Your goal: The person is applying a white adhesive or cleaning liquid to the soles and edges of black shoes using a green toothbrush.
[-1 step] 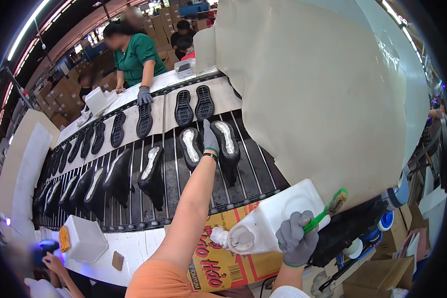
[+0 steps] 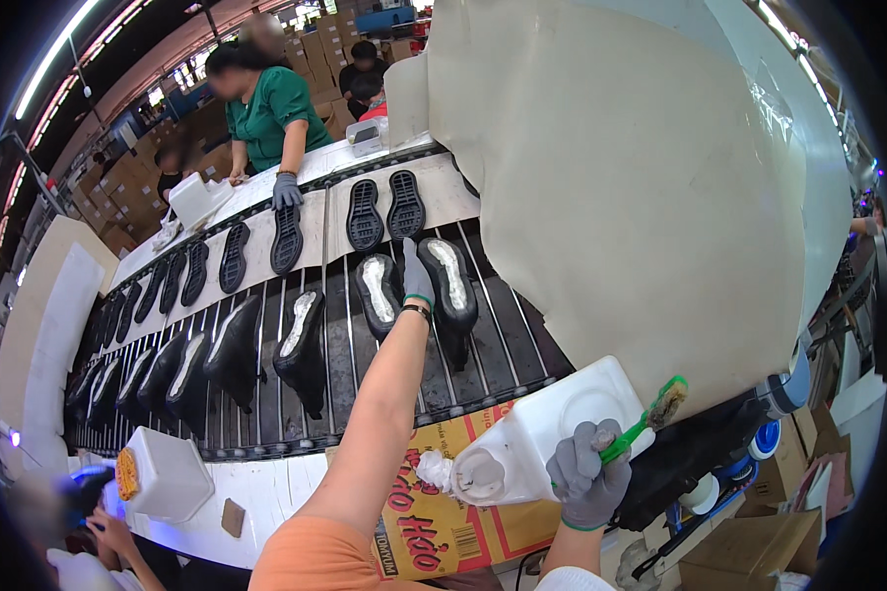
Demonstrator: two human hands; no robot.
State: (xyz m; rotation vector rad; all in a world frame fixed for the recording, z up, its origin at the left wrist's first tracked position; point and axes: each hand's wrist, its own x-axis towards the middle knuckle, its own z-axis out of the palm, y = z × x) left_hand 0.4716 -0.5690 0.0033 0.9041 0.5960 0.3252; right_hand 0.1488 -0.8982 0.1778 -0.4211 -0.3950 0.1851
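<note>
My left hand (image 2: 417,272), in a grey glove, reaches between two black shoe uppers with fingers stretched out. It lies against the inner side of the right-hand shoe upper (image 2: 450,286); the thumb is hidden. The left-hand shoe upper (image 2: 377,295) is beside it. Both lie bottom up, with whitish strips along their undersides. My gloved right hand (image 2: 589,476) is closed round the handle of a green brush (image 2: 629,439), whose brownish bristles point up and right. Below and behind this hand is a white plastic container (image 2: 532,443) with a round neck at its left end.
A rodded conveyor (image 2: 345,364) carries several more shoe uppers; black soles (image 2: 234,258) line its far strip. Across it, a person in green (image 2: 276,113) rests a gloved hand on a sole. A beige machine hood (image 2: 650,177) covers the right. A white jug (image 2: 172,478) stands lower left.
At the lower left, another person's head and hand have shifted slightly. My own hands, the brush and the shoe uppers show no clear movement.
</note>
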